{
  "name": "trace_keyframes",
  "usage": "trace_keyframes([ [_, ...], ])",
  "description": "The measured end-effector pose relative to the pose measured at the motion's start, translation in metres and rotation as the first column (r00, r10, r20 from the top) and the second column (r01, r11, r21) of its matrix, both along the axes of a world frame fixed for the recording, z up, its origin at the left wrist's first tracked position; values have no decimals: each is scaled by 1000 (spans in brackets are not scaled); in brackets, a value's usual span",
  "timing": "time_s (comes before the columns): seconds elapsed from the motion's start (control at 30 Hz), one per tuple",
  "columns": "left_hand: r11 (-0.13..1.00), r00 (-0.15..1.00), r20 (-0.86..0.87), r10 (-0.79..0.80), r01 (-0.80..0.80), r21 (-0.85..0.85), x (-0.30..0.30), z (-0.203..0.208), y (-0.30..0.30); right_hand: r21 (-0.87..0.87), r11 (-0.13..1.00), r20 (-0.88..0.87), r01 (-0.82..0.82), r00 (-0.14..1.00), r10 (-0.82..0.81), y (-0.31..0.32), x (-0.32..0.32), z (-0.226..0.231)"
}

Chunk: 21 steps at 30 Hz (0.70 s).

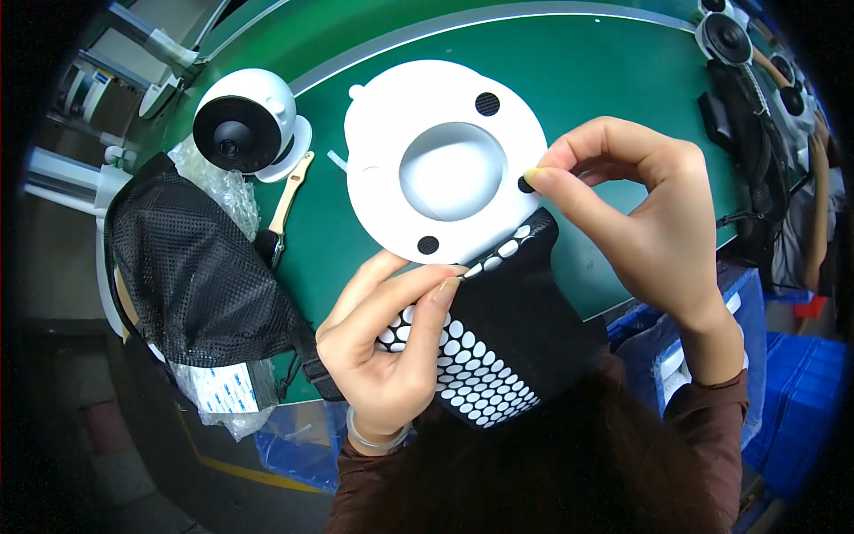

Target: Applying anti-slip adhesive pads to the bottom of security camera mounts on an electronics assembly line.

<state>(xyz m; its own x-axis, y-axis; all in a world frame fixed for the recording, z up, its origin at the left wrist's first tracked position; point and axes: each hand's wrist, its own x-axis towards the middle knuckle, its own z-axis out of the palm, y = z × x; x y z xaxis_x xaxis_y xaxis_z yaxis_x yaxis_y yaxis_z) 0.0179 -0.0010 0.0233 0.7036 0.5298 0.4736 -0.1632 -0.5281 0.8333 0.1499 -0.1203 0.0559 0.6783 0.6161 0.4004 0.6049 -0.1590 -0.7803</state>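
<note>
A white round plastic housing [378, 191] with a wide round recess in its middle lies on the green tabletop. Two black round pads sit on its face, an upper pad [487, 104] and a lower pad [429, 245]. At its right edge my right hand [654, 200] pinches another black round pad [526, 184] between thumb and forefinger, against the housing. My left hand [391, 334] has thumb and fingertips closed on the edge of a black sheet [525, 307], just below the housing. Rows of white ovals cover the sheet's left part and upper edge.
Left of the housing stands a white ball-shaped camera [245, 122] with a black front. A wooden-handled brush [292, 191] lies beside it, near a black mesh bag [191, 276] and bubble wrap [218, 182]. Blue crates [792, 400] stand at the right; another person's arm [816, 205] shows beyond.
</note>
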Motion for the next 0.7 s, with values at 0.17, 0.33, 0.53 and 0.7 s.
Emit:
trace_keyframes([
  [0.17,1000,1000,-25,-6,6,4,-4,1,3,-7,999,20,-37,999,37,0,2,1],
  [0.33,1000,1000,4,-23,23,-1,-4,-1,5,99,995,193,21,980,-40,-8,-2,7],
  [0.53,1000,1000,-3,-3,3,27,-5,0,5,-92,987,501,-131,851,160,-11,-13,5],
  [0.7,1000,1000,2,-2,1,23,-3,1,4,-65,991,601,-120,788,134,-9,-8,-3],
])
